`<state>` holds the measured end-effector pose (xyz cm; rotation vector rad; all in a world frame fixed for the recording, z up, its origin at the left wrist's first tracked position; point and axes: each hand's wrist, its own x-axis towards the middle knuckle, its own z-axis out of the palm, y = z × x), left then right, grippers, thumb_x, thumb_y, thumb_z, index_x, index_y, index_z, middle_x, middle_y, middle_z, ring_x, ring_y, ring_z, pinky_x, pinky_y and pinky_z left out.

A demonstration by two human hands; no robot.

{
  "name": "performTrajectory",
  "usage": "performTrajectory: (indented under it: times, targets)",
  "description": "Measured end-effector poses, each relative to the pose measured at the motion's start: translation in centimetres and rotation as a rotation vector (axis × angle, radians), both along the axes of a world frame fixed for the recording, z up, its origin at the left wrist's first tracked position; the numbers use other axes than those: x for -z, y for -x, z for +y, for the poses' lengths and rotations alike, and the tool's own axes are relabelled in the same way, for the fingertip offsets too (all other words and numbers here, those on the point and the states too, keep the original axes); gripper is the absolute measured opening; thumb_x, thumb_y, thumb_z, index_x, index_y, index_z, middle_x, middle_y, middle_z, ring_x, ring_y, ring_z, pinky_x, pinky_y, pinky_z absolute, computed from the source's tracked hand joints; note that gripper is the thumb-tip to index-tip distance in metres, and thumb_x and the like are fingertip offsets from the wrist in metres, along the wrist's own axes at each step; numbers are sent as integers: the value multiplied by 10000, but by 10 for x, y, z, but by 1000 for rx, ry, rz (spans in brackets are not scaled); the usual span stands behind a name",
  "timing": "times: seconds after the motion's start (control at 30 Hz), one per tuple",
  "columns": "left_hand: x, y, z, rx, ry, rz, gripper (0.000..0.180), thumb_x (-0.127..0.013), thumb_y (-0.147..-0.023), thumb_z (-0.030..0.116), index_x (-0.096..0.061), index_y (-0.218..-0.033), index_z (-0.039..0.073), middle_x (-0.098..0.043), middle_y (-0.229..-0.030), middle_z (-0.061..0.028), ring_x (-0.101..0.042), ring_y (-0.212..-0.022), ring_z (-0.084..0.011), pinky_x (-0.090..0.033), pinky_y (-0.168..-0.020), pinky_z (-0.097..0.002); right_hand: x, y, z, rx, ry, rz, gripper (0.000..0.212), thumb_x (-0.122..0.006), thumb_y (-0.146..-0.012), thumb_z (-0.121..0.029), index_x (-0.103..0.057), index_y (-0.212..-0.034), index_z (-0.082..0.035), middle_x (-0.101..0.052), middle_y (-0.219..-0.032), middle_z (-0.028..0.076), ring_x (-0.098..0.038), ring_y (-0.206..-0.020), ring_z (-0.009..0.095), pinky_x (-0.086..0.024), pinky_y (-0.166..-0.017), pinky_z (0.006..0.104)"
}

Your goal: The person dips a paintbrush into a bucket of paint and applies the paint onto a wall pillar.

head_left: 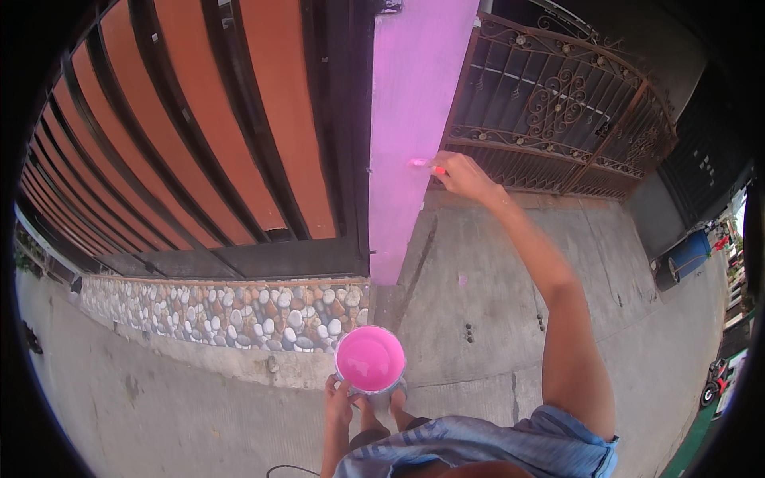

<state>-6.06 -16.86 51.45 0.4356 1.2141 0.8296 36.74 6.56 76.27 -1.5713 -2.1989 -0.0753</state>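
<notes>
My right hand (pixel 460 177) is closed round the handle of a paintbrush (pixel 420 162), out at the end of my stretched arm. The pink-coated bristles touch, or nearly touch, the face of a pink-painted pillar (pixel 398 95), near its right edge. Low in front of my body, my left hand (pixel 339 401) grips the rim of a round bucket (pixel 343 334). Bright pink paint (pixel 368 358) lies inside it, with a smooth, shiny surface. The bucket's outer side is mostly hidden from above.
Left of the pillar stands a black-barred gate (pixel 183 119) with orange panels, above a pebble-faced strip (pixel 239 312). A brown ornamental metal gate (pixel 550 111) is to the right. Concrete ground (pixel 478 319) spreads below. A blue barrel (pixel 689 253) stands far right.
</notes>
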Motion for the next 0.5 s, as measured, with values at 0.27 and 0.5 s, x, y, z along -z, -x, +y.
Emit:
performTrajectory:
  times: [0.27,0.5]
  targets:
    - [-10,-22,-13,-13,-29,-69,169,-589,-842,87,-487,-975,75,-585,-897,-61,-598,-850,-151,-587,-657,-374,-149,-1,-12,115,-1010,-232,307,-638,-762,-18,-612,-1068,-36,-589,-1111,123,-590,-999,326,-519,-824,382]
    - [-7,-26,-23,-35,-38,-63,169,-588,-842,78,-485,-976,65,-581,-863,-59,-597,-810,-149,-593,-623,-354,-10,-12,-13,18,-591,-276,327,-625,-724,20,-581,-1048,15,-530,-1177,170,-543,-1084,330,-513,-853,397]
